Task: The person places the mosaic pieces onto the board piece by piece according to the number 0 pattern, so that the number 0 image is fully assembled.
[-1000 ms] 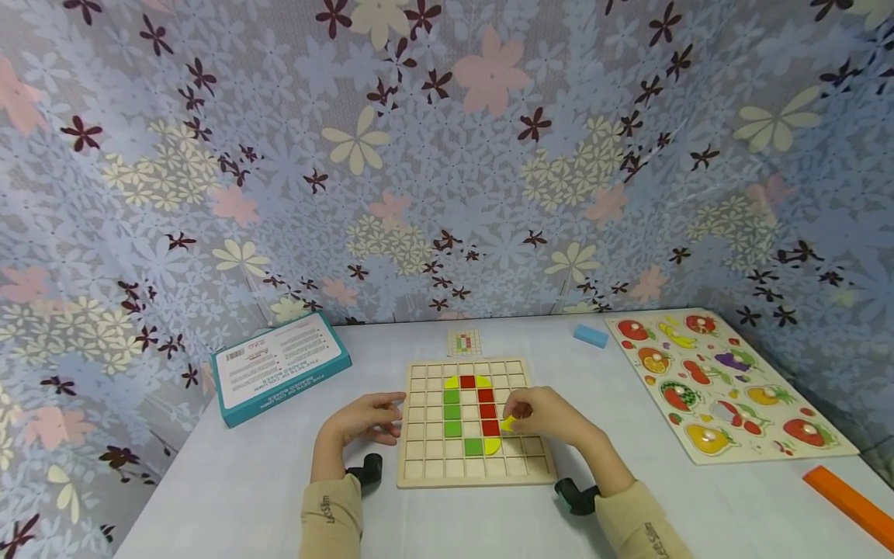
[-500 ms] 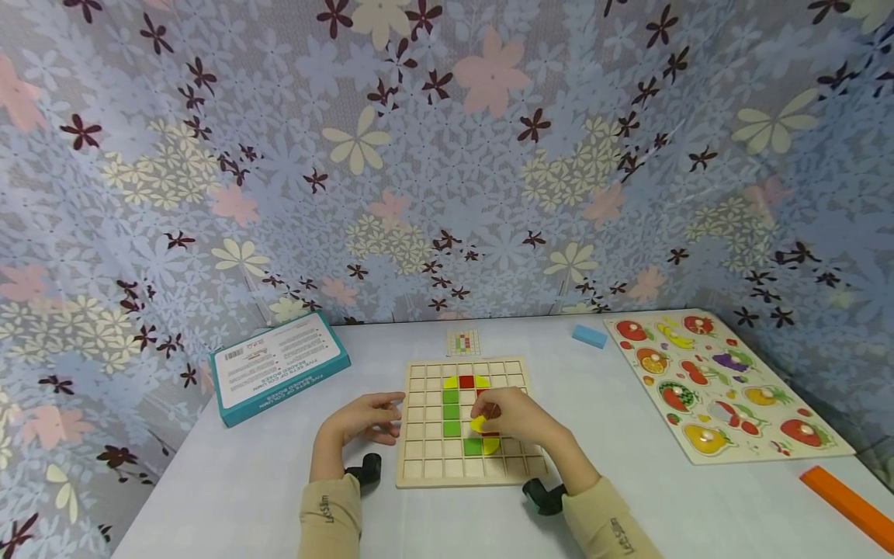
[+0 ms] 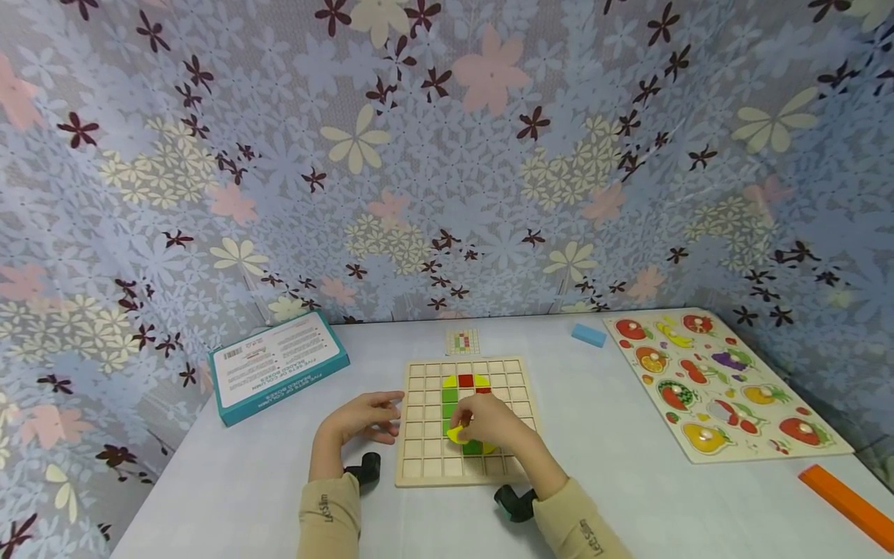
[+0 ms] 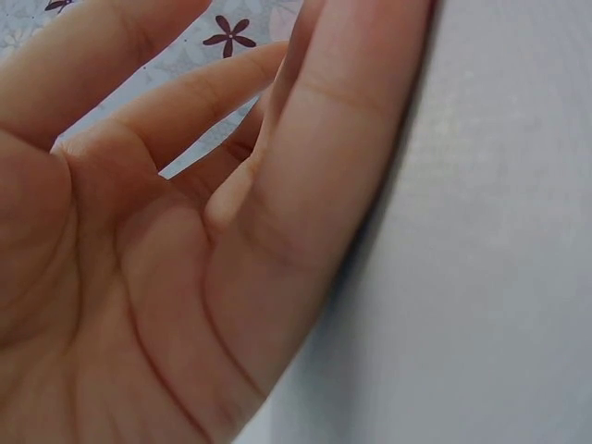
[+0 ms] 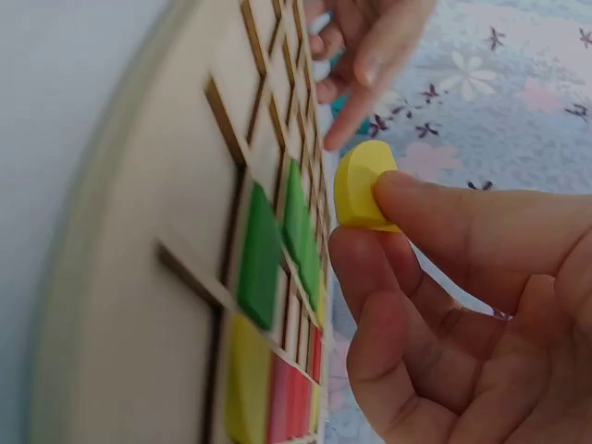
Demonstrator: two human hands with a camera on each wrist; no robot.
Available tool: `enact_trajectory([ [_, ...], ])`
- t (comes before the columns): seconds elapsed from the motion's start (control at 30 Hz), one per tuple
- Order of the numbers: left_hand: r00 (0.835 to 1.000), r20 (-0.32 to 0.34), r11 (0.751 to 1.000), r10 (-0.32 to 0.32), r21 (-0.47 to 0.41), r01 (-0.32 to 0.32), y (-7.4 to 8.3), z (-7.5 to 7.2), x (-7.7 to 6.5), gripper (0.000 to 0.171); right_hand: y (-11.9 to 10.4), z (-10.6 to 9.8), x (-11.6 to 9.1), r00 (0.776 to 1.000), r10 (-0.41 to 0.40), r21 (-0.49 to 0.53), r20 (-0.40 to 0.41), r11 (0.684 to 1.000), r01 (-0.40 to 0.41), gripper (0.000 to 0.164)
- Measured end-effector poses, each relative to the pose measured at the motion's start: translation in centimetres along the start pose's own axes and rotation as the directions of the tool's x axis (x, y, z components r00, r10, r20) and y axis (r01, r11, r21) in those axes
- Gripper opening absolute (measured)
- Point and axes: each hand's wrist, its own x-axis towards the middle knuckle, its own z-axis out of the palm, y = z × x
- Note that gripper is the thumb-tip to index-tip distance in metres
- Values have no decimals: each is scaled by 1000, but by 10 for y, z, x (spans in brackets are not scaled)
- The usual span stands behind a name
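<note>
My right hand [image 3: 492, 425] pinches a yellow block with one rounded side [image 5: 361, 190] between thumb and fingertips. It is over the wooden grid board [image 3: 421, 468], near the lower left of a ring of coloured pieces. Green blocks [image 5: 260, 254] form the ring's left side and part of its bottom. A red block [image 3: 466, 380] sits at the top between yellow corners. My hand hides most of the ring's right side in the head view. At the board's left edge my left hand [image 3: 362, 418] holds nothing, fingers loosely bent and its little-finger side down by the tabletop.
A small pattern card [image 3: 462, 341] lies behind the board. At the left is a teal-and-white box [image 3: 279, 366]. To the right are a blue block [image 3: 589, 335], a fruit puzzle board [image 3: 719, 388] and an orange bar [image 3: 845, 505]. A floral cloth [image 3: 447, 194] hangs behind the table.
My right hand has carried the yellow block leftward from the ring's right side, across the board, to its lower left. The left hand has stayed in place.
</note>
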Motion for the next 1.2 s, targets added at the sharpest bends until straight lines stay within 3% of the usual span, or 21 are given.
enact_trajectory([
  [0.4, 1000, 13, 1000, -5, 0, 5, -2, -1, 0, 55, -6, 17, -1, 1000, 17, -32, -7, 999, -17, 12],
  [0.7, 1000, 20, 1000, 0, -1, 0, -4, -1, 1, 56, -10, 22, -4, 996, 52, -134, -73, 989, -61, 13],
  [1.2, 999, 25, 1000, 20, -8, -20, -6, 1, 4, 55, -7, 23, -5, 994, 61, -225, -89, 971, -79, 21],
])
